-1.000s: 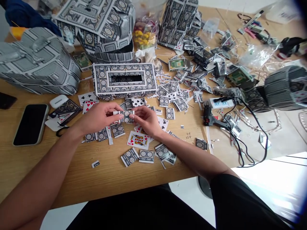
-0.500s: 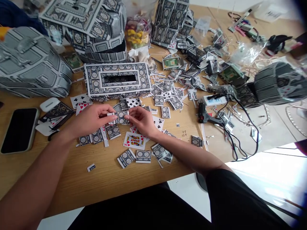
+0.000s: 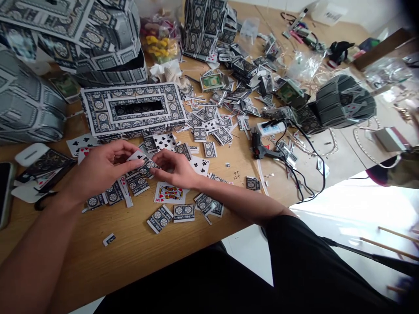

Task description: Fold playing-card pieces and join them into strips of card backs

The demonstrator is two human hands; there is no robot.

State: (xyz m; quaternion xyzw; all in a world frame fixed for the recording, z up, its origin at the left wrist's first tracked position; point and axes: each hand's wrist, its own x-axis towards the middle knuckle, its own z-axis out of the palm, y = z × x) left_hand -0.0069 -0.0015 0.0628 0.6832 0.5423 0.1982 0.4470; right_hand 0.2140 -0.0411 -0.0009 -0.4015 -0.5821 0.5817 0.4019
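Between my two hands is a folded playing card (image 3: 149, 167), its patterned back and a white flap with a club mark showing. My left hand (image 3: 106, 168) pinches its left end between thumb and fingers. At its right end, my right hand (image 3: 175, 168) grips with thumb and fingertips. Just below lie a king of hearts (image 3: 170, 193) and several folded card pieces (image 3: 183, 213). Behind my hands stands a box made of cards (image 3: 134, 109) with a rectangular slot in its top. A black-spotted card (image 3: 164, 141) lies face up between box and hands.
A black glue gun (image 3: 262, 148) with a cable lies right of my hands, by a white power strip (image 3: 271, 127). Large card-built models (image 3: 108, 39) stand at the back left. Loose card pieces cover the back middle. A phone (image 3: 5, 192) lies at the left edge.
My view has swung to the right, so the scene sits further left. The held card has turned, tilting down to the right, and now shows a white face with a club.
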